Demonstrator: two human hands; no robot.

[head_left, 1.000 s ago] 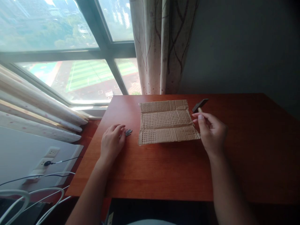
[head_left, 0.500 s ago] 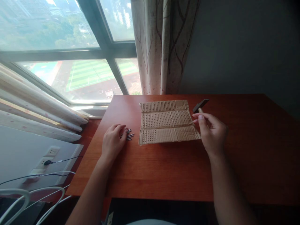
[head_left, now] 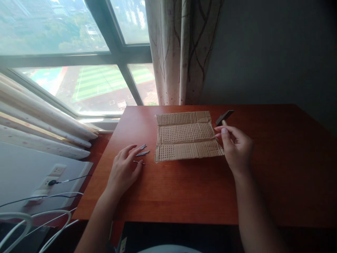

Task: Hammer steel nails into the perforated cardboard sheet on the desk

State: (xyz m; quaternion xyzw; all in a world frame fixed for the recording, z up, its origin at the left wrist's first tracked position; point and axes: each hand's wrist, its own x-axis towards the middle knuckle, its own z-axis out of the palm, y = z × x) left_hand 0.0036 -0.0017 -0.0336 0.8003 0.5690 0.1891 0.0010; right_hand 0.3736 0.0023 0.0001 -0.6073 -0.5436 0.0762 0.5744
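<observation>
Head view: a creased piece of brown cardboard [head_left: 184,135] lies flat on a reddish-brown table [head_left: 171,196], and everything else is placed here by it. Two folds divide it into three strips. Rows of small holes cover most of the far strip and run across the middle one, while on the near strip they fill only the left end.

To the right of the cardboard, the right hand [head_left: 238,149] is closed around a hammer [head_left: 224,118], thumb and fingers pinching the pale handle just below the head. Most of the handle is hidden by the hand. The dark metal head points away, beyond the fingers, just beside the cardboard's far right part. The cardboard's near right corner meets the hand's outline; whether they touch cannot be told.

To the left of the cardboard, the left hand [head_left: 123,170] is loosely spread and unclenched, thumb apart from the fingers. Several loose nails [head_left: 143,153] lie between its fingertips and the cardboard. One single nail [head_left: 139,162] lies apart, nearer the person, in the gap between fingers and thumb; contact with it cannot be made out.

Beyond the cardboard hangs a patterned curtain [head_left: 168,52], with a window [head_left: 118,56] to its left.
</observation>
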